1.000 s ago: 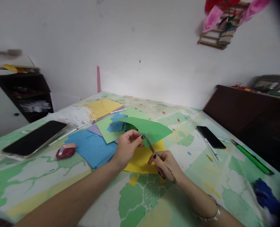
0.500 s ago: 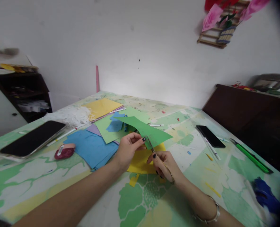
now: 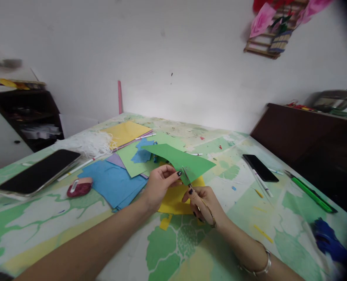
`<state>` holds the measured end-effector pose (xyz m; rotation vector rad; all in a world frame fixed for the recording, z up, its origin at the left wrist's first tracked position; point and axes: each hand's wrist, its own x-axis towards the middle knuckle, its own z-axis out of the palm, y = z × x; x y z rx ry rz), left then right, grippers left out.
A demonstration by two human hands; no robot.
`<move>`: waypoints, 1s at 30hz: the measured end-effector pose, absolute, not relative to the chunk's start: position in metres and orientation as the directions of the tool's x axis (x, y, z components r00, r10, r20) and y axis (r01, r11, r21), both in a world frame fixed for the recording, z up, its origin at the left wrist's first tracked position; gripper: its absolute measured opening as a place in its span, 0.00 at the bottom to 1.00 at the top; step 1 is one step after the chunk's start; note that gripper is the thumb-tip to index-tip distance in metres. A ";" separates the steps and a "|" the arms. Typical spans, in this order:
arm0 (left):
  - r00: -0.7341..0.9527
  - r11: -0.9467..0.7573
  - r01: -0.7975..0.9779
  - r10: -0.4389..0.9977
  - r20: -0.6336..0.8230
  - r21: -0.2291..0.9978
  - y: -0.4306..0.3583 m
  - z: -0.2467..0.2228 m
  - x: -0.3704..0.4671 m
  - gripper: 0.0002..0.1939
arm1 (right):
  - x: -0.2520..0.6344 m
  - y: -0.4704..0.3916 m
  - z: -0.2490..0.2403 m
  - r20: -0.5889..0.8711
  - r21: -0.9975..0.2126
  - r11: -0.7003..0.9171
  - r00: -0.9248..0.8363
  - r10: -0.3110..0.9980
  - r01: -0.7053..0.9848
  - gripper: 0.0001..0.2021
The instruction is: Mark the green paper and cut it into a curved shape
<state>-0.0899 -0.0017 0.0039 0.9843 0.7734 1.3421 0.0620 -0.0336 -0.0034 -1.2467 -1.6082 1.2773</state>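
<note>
On the left of the bench point(image 3: 74, 218) lie a dark phone point(image 3: 38, 171) and a small maroon object point(image 3: 80, 187), then a spread of blue paper point(image 3: 111, 181) with white shreds and a yellow sheet point(image 3: 126, 132) behind it. At the middle, the left hand point(image 3: 158, 185) pinches the near edge of the green sheet point(image 3: 182, 160) between thumb and fingers, a closed grip that holds the sheet up off the bench, above a yellow paper point(image 3: 176, 199). The sheet's long axis runs from the far left to the near right, and its pointed right corner aims towards the second phone point(image 3: 260, 168). The right hand point(image 3: 204, 205) is wrapped around the handles of the scissors point(image 3: 188, 177), whose blades point up and away into the sheet's near edge; how far the blades are parted is too small to tell. As I judge it, the cut is in its early part: the blades sit near the edge and most of the sheet is whole. Far right lies a green pen point(image 3: 311, 193)
</note>
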 end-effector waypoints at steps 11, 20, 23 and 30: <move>0.114 -0.031 -0.431 0.990 0.089 0.902 -0.004 0.004 -0.089 0.13 | 0.062 -0.036 -0.007 -0.021 -0.970 0.041 -0.252 0.967 0.239 0.31; 0.129 -0.035 -0.425 0.987 0.098 0.905 -0.001 0.004 -0.091 0.13 | 0.064 -0.035 -0.006 -0.046 -0.964 0.021 -0.245 0.968 0.265 0.30; 0.134 -0.045 -0.422 0.985 0.111 0.906 -0.001 0.003 -0.091 0.12 | 0.064 -0.035 -0.004 -0.062 -0.961 0.008 -0.243 0.968 0.277 0.30; 0.171 -0.082 -0.398 0.972 0.162 0.914 -0.003 0.003 -0.092 0.14 | 0.064 -0.036 -0.002 -0.107 -0.951 -0.030 -0.235 0.966 0.308 0.30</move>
